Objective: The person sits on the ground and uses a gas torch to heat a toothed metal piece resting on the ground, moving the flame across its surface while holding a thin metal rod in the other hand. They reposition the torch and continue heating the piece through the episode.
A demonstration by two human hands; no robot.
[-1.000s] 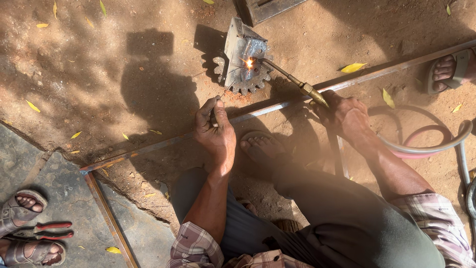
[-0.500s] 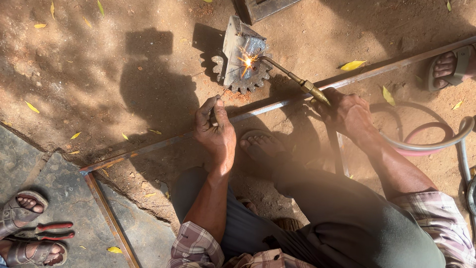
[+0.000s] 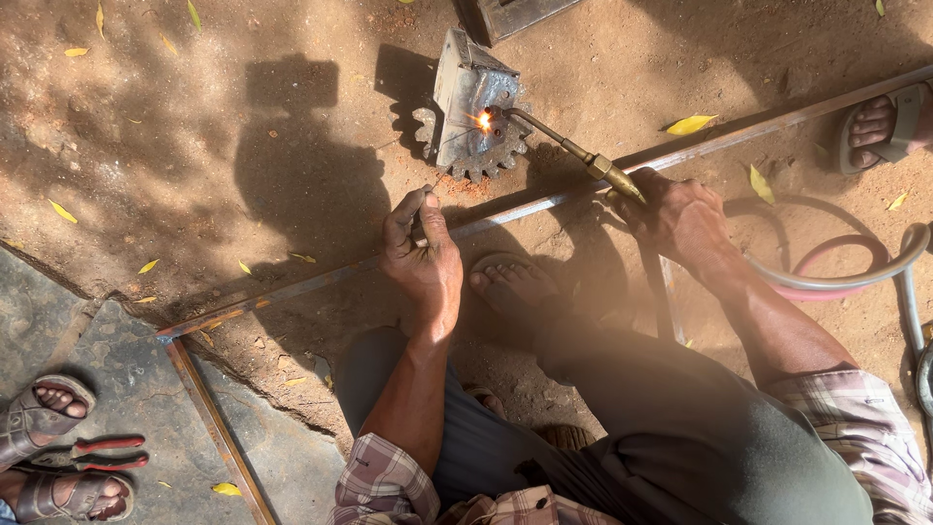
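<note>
The toothed steel gear [image 3: 486, 146] sits on the bare dirt near the top middle of the view, dull grey and rough, joined to a boxy block of scuffed metal plate [image 3: 465, 83]. A bright orange flame [image 3: 483, 121] burns right on the gear's face, at the tip of your brass gas torch [image 3: 573, 151] — a thin bent tube that thickens to a yellow fitting near your grip.

Your right hand [image 3: 680, 216] is closed around the torch handle, and grey and pink rubber hoses [image 3: 836, 272] loop away from it over the ground. Your left hand [image 3: 423, 258] pinches a thin filler rod [image 3: 434, 182] between thumb and fingers, the fingers drawn narrow; the rod's tip points up toward the lower teeth of the gear, though you cannot tell whether it touches them.

Your left hand lies over a long, rusty angle-iron bar [image 3: 544, 202] that runs slantwise across the dirt, just below the gear. At its lower left end it meets a second bar [image 3: 209, 418] at a corner, over a flat stone slab [image 3: 126, 389]. Your bare foot [image 3: 515, 287] rests on a sandal just beside the long bar.

Dry yellow leaves [image 3: 690, 124] dot the sandy ground. At the lower left, another person's sandalled feet [image 3: 39, 408] stand by red-handled pliers [image 3: 102, 452] — and a third sandalled foot [image 3: 884, 122] shows at the right edge.
</note>
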